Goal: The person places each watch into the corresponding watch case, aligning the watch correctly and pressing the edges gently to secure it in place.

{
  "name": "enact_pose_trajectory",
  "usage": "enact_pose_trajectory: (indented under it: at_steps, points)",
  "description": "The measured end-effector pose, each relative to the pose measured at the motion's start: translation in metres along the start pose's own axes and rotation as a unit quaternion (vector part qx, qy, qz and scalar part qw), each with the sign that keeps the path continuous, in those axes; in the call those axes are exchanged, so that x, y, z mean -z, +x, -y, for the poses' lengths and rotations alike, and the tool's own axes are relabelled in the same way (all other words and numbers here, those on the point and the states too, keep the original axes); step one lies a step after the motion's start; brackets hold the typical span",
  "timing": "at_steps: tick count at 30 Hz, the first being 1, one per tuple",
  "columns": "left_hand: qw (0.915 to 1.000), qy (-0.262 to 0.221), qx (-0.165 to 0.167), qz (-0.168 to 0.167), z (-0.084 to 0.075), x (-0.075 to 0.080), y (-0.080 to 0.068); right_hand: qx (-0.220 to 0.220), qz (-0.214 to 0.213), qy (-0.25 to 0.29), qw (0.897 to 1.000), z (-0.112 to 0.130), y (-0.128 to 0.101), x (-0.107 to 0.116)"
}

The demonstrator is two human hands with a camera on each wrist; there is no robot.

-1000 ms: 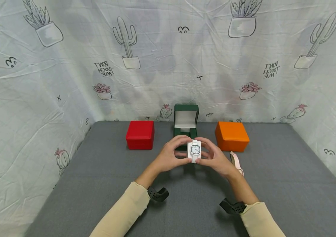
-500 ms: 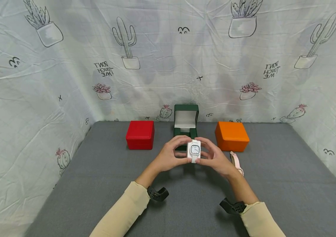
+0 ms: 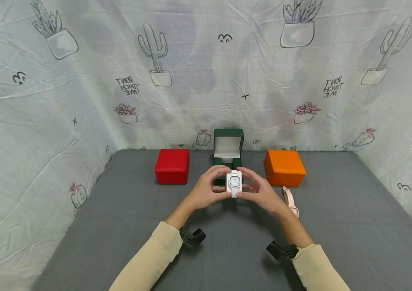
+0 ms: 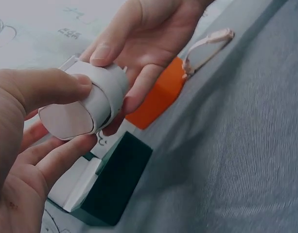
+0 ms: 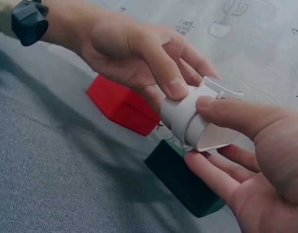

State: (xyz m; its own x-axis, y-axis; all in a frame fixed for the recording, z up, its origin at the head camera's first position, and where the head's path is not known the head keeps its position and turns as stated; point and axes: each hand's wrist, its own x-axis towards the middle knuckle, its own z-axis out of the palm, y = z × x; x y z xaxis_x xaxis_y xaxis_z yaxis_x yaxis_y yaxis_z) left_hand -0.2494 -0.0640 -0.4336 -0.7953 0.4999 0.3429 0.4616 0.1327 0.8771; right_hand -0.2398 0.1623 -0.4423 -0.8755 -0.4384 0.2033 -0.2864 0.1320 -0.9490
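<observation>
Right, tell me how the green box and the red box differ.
The green box stands open, its lid upright and the pale lining showing; the red box is shut. The green box sits in the middle of the row, directly behind the white watch held by the left hand and right hand; the red box sits off to the left. Both are small boxes on the grey table by the backdrop.

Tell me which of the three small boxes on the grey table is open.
The dark green box in the middle, behind the hands: its lid stands upright, showing a pale lining. The red box on its left and the orange box on its right are both closed.
</observation>
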Motion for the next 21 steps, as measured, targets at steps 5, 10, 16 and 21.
enact_pose_trajectory:
  at_steps: [5,10,16,21]
  points:
    - [0.9996,0.027,0.006,-0.006,0.005,0.007,0.004,0.004,-0.019,-0.025,1.0,-0.003,0.003,0.001]
    - [0.999,0.041,0.018,-0.01,0.009,0.012,0.008,-0.009,-0.023,-0.012,1.0,-0.006,0.006,0.0]
    - [0.9988,0.036,0.033,-0.007,0.013,0.013,0.015,-0.004,-0.035,-0.022,0.999,-0.006,0.011,-0.001]
    - [0.9978,0.055,0.037,-0.01,0.016,0.016,0.023,-0.001,-0.044,-0.027,0.999,-0.005,0.018,0.0]
